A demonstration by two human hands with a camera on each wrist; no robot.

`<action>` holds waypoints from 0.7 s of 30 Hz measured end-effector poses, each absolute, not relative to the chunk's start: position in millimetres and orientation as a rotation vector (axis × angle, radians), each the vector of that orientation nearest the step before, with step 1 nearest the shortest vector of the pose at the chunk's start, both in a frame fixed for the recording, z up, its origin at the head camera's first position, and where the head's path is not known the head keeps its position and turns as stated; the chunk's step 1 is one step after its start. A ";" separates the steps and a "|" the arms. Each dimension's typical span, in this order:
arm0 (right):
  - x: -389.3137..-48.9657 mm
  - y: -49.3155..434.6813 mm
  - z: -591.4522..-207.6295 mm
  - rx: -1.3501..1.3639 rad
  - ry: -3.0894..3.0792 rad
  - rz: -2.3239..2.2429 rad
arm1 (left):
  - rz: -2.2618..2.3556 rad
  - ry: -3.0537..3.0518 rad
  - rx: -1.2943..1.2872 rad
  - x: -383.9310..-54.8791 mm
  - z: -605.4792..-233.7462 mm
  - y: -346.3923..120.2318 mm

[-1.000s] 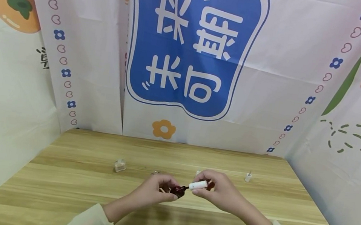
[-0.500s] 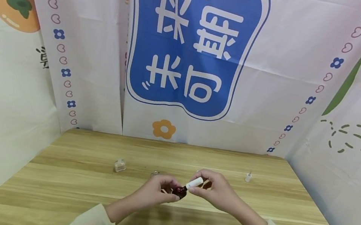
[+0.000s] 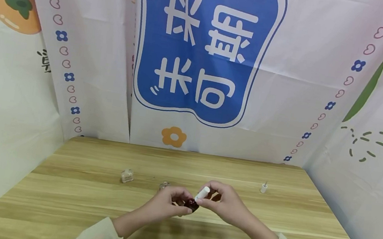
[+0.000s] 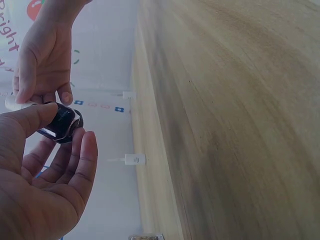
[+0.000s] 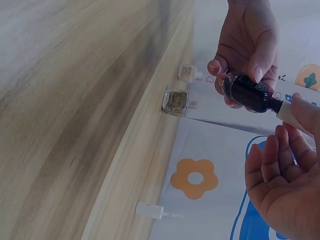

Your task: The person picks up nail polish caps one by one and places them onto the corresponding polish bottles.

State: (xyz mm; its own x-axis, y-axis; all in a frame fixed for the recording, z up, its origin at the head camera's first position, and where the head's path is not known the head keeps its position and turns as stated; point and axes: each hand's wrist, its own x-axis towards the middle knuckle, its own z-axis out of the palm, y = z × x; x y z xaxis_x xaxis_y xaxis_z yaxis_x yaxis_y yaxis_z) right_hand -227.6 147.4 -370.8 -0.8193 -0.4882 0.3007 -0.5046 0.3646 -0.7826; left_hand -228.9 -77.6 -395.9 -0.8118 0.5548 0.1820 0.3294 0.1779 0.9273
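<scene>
My left hand (image 3: 167,202) pinches a dark red nail polish bottle (image 3: 192,204) between thumb and fingers, held tilted above the table. With thumb and fingertips, my right hand (image 3: 225,202) grips a white brush cap (image 3: 202,193) at the bottle's mouth. Seen from the right wrist, the cap (image 5: 292,116) meets the dark threaded neck (image 5: 274,104), and the brush is hidden. The left wrist view has the bottle (image 4: 64,122) lying across my left fingers, thumb on top.
Two open clear bottles, one pale (image 5: 187,73) and one glittery (image 5: 176,102), stand on the wooden table (image 3: 93,203). Two more white caps, one farther off (image 4: 129,94) and one nearer (image 4: 135,159), stand with brushes pointing up. A printed cloth (image 3: 287,108) hangs behind the table.
The right hand has moved left and tipped the cap more upright. The dark brush stem, visible between cap and bottle before, has gone into the bottle. The left hand has barely moved.
</scene>
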 end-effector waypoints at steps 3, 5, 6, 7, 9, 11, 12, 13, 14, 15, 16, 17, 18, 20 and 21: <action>-227.7 146.7 -371.5 0.933 -2.585 1.485 | 1.687 2.256 0.861 -228.1 -396.2 -77.9; -227.7 146.6 -371.7 0.931 -2.589 1.484 | 1.687 2.257 0.863 -227.8 -396.8 -78.0; -227.7 146.6 -371.9 0.931 -2.591 1.483 | 1.687 2.261 0.864 -227.8 -397.0 -77.9; -227.6 146.6 -371.8 0.934 -2.592 1.484 | 1.687 2.264 0.864 -227.7 -397.2 -77.8; -227.2 146.5 -371.4 0.940 -2.594 1.486 | 1.690 2.266 0.861 -227.5 -397.5 -77.5; -226.6 146.3 -370.9 0.946 -2.597 1.485 | 1.693 2.265 0.857 -227.5 -397.6 -77.3; -226.3 146.2 -370.6 0.948 -2.599 1.483 | 1.697 2.261 0.852 -227.4 -397.6 -77.3; -226.0 146.0 -370.2 0.949 -2.602 1.482 | 1.701 2.258 0.848 -227.3 -397.5 -77.2; -225.9 145.8 -370.0 0.949 -2.604 1.478 | 1.705 2.253 0.843 -227.2 -397.3 -77.1; -225.8 145.6 -369.8 0.947 -2.607 1.474 | 1.709 2.248 0.839 -227.1 -397.1 -77.0; -225.8 145.4 -369.8 0.944 -2.609 1.470 | 1.713 2.243 0.837 -226.9 -396.8 -77.0; -225.9 145.2 -369.9 0.940 -2.612 1.466 | 1.717 2.240 0.835 -226.7 -396.5 -76.9; -226.0 145.1 -370.2 0.934 -2.614 1.464 | 1.722 2.238 0.834 -226.4 -396.3 -76.8; -226.2 144.7 -370.8 0.925 -2.616 1.461 | 1.725 2.240 0.837 -226.0 -396.3 -76.7; -226.2 144.5 -371.1 0.921 -2.616 1.461 | 1.730 2.238 0.843 -225.9 -396.8 -76.7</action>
State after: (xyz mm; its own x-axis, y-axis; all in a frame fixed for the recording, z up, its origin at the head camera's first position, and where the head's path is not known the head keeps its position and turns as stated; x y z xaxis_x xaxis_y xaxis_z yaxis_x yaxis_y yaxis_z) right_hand -226.2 144.5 -371.1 -0.8273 -0.4873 0.2796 -0.4936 0.3926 -0.7760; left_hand -225.9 -76.7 -396.8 -0.8205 0.5398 0.1883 0.3183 0.1577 0.9348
